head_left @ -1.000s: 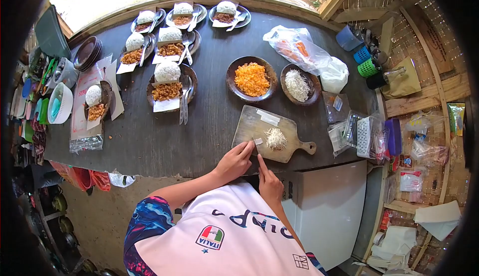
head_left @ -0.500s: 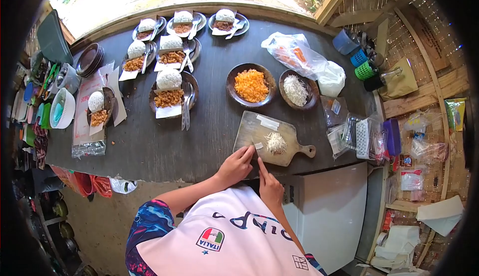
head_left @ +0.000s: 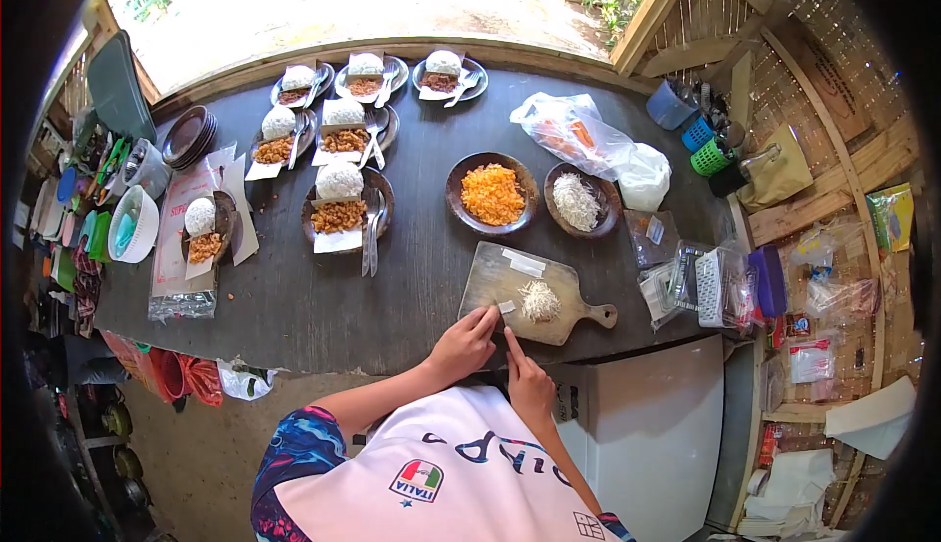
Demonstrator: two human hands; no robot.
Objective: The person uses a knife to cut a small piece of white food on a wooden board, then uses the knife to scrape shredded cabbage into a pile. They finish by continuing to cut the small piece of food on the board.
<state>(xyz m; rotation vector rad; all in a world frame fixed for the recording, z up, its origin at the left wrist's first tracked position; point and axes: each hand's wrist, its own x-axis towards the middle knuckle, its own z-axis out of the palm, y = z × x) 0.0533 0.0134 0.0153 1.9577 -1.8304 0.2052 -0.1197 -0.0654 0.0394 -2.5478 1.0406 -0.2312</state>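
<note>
A wooden cutting board (head_left: 569, 325) with a handle lies at the table's near edge. On it are a heap of thin pale shreds (head_left: 539, 300), a flat white slice (head_left: 523, 263) and a small white piece (head_left: 506, 307). My left hand (head_left: 465, 342) is at the board's near left corner, its fingers closed and pressed together against the small white piece. Beside it, my right hand (head_left: 530, 379) is closed around what looks like a knife, index finger pointing forward along it. The blade is thin and barely shows between the hands.
Beyond the board stand a bowl of orange shreds (head_left: 492, 195), a bowl of white shreds (head_left: 576, 201) and a plastic bag (head_left: 578, 134). Several plates of rice, such as this plate (head_left: 384, 192), fill the left and back. Plastic containers (head_left: 720, 287) stand at right.
The view has tilted slightly, so the table sits lower in the picture. Both hands stay at the board's near edge, with little visible change in the pieces on it.
</note>
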